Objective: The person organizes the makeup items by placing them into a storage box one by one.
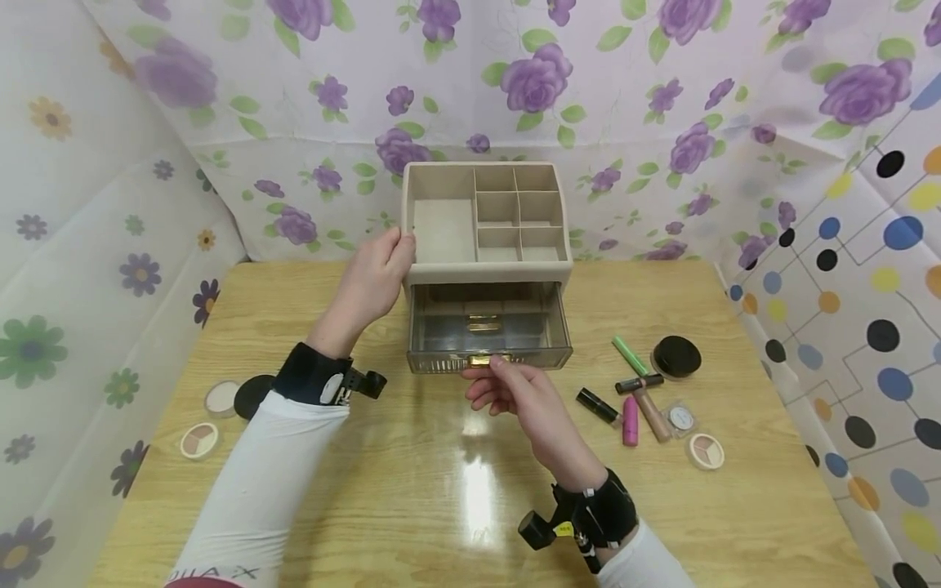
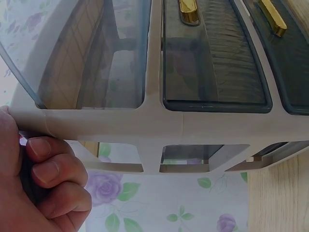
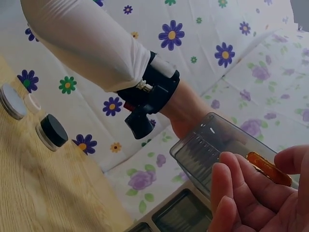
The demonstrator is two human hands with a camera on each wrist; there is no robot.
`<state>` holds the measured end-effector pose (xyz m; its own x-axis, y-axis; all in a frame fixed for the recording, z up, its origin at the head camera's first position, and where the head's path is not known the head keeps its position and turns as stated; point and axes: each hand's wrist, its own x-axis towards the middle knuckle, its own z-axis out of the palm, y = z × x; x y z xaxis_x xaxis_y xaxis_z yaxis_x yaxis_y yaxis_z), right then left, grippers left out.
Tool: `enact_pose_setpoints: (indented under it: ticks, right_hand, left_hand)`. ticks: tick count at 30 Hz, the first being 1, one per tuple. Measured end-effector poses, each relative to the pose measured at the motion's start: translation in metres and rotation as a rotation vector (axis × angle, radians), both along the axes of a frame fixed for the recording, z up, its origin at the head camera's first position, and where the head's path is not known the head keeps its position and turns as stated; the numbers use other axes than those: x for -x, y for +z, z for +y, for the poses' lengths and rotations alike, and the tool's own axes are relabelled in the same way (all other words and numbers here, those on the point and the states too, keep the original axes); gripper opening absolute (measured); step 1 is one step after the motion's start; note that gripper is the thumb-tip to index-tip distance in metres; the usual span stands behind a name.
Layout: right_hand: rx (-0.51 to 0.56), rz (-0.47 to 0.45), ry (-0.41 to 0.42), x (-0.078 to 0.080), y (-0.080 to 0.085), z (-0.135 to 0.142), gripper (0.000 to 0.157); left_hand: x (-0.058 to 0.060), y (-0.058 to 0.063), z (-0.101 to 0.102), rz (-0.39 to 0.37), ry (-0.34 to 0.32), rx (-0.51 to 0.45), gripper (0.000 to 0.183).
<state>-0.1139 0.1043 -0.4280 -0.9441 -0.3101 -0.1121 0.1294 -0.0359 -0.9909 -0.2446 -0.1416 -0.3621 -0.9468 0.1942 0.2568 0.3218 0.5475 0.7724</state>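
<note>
A beige makeup organizer (image 1: 488, 268) with a sectioned top stands at the back of the table. My left hand (image 1: 376, 273) grips its upper left edge; in the left wrist view the curled fingers (image 2: 53, 171) show at the beige frame. A smoky clear drawer (image 1: 441, 362) is pulled out at the front below the top tray. With thumb and fingers, my right hand (image 1: 518, 400) pinches the drawer's gold handle (image 1: 479, 360), also seen as a gold pull (image 3: 268, 168) in the right wrist view.
Right of the organizer lie a green tube (image 1: 630, 356), a black round compact (image 1: 677, 356), a pink tube (image 1: 630, 421), a black tube (image 1: 597, 405) and a three-color palette (image 1: 706, 451). At left sit another palette (image 1: 199, 441) and a black lid (image 1: 253, 397). Floral cloth (image 1: 470, 98) hangs behind.
</note>
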Motion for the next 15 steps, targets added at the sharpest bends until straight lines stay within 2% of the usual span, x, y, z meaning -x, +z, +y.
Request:
enact_pose_setpoints:
  ticks: [8, 15]
  right_hand:
    - [-0.038, 0.031, 0.058, -0.001, -0.001, 0.008, 0.053]
    - [-0.172, 0.099, 0.193, 0.004, -0.008, 0.030, 0.048]
  left_hand:
    - [0.001, -0.001, 0.001, -0.002, -0.014, -0.006, 0.046]
    - [0.002, -0.002, 0.000, -0.006, -0.012, -0.036, 0.043]
